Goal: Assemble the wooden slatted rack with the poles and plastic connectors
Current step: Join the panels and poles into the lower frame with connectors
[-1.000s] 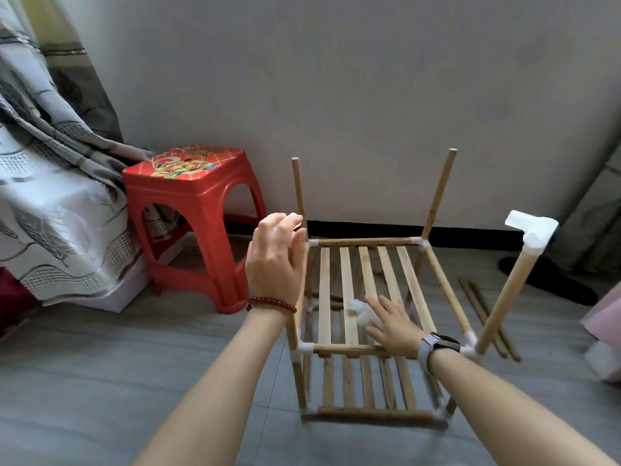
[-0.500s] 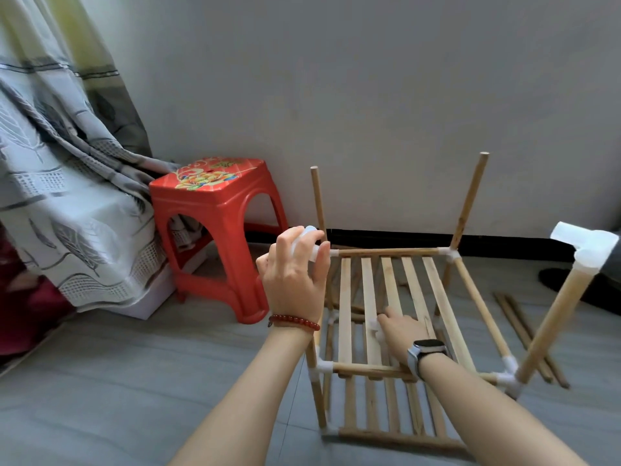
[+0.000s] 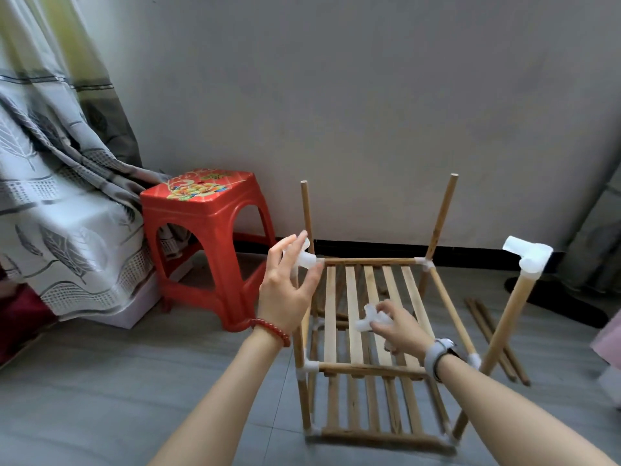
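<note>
The wooden rack [image 3: 369, 290] stands on the floor with two slatted shelves joined by white plastic corner connectors. Bare poles rise at the far left corner [image 3: 306, 213] and the far right corner [image 3: 443, 213]. The near right pole [image 3: 507, 317] carries a white elbow connector [image 3: 527, 257] on top. My left hand [image 3: 287, 290] hovers with spread fingers at the far-left corner connector [image 3: 306, 260], barely touching it. Over the upper slats, my right hand [image 3: 401, 329] pinches a loose white connector [image 3: 368, 319].
A red plastic stool [image 3: 208, 237] stands left of the rack by the wall. Patterned grey cloth [image 3: 50, 203] hangs over something at the far left. Loose wooden poles [image 3: 487, 331] lie on the floor to the right, near a dark object [image 3: 557, 297].
My left hand gripped the far-left corner connector and has now spread its fingers off it. My right hand has raised a white connector slightly from the slats.
</note>
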Tool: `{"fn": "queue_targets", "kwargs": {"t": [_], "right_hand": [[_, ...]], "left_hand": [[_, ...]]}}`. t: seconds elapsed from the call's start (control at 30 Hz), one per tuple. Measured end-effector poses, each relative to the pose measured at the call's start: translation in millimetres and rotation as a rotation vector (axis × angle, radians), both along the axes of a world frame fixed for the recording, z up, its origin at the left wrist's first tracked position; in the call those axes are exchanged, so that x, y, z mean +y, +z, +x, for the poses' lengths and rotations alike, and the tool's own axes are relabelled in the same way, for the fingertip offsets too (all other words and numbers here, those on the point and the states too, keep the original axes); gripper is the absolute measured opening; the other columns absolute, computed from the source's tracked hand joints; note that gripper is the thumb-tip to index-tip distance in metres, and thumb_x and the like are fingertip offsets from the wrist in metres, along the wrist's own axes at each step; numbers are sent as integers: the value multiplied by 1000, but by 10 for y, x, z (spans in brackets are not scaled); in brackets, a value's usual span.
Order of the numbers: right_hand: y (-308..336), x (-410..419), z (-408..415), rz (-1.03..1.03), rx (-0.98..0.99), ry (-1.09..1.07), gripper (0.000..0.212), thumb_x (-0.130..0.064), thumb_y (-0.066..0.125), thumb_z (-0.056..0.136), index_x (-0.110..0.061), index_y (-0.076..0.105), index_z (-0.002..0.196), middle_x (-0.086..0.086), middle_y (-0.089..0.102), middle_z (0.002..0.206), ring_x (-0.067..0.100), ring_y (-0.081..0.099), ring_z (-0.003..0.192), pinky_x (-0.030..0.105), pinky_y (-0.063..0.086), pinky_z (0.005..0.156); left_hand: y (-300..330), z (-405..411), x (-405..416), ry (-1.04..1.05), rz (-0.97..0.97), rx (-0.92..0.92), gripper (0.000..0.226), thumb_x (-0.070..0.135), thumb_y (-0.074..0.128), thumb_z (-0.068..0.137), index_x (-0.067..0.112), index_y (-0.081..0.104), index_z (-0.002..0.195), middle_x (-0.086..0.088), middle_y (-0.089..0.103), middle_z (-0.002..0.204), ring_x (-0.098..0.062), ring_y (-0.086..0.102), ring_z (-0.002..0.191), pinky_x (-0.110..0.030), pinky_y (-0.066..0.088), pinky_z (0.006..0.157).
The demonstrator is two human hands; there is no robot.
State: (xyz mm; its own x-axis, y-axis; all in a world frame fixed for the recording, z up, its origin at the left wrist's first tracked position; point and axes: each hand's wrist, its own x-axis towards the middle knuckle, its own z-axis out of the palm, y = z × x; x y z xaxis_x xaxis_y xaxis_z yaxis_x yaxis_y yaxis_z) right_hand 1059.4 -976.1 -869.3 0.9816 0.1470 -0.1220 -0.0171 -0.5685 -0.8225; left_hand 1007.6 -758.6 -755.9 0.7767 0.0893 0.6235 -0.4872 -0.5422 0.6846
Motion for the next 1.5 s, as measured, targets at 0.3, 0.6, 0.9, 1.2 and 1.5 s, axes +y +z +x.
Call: {"fn": "queue_targets", "kwargs": {"t": [0.3, 0.6, 0.9, 1.2, 1.5], "right_hand": [[767, 4, -366, 1037, 167, 33, 26, -18, 58, 83, -19, 48, 107, 17, 52, 93, 18, 55, 52, 21, 44, 41], [1173, -653, -801, 1312, 148, -20, 20, -22, 50, 86, -18, 47, 104, 7, 54, 80, 9, 46, 44, 13, 36, 31], [1693, -1722, -1346, 1012, -311, -309, 15, -6, 42, 92, -18, 45, 101, 7, 49, 76, 9, 42, 42, 16, 33, 36], [2204, -1948, -1594, 935, -450, -320, 20, 0, 44, 92, -15, 47, 104, 9, 53, 85, 7, 53, 51, 17, 36, 38], [2016, -1591, -1346, 996, -321, -183, 38, -16, 57, 74, -19, 43, 109, 4, 51, 81, 10, 43, 43, 18, 34, 38]], "left_hand": [[186, -135, 252, -304, 42, 320, 84, -3, 56, 88, 50, 11, 135, 6, 67, 102, -5, 67, 92, -12, 49, 82], [255, -392, -793, -666, 51, 440, 56, 2, 67, 81, 44, 46, 111, -1, 66, 89, -19, 70, 82, -32, 58, 76], [197, -439, -2140, -675, 38, 432, 54, 15, 74, 77, 32, 47, 121, 7, 61, 80, -6, 64, 72, -19, 55, 65], [291, -377, -3073, -645, 109, 430, 79, 14, 72, 78, 28, 29, 143, -8, 54, 109, -14, 58, 90, -22, 51, 79], [160, -172, -1974, -315, 307, 115, 29, 12, 57, 89, 10, 57, 118, -3, 49, 112, -14, 51, 102, -19, 40, 89]]}}
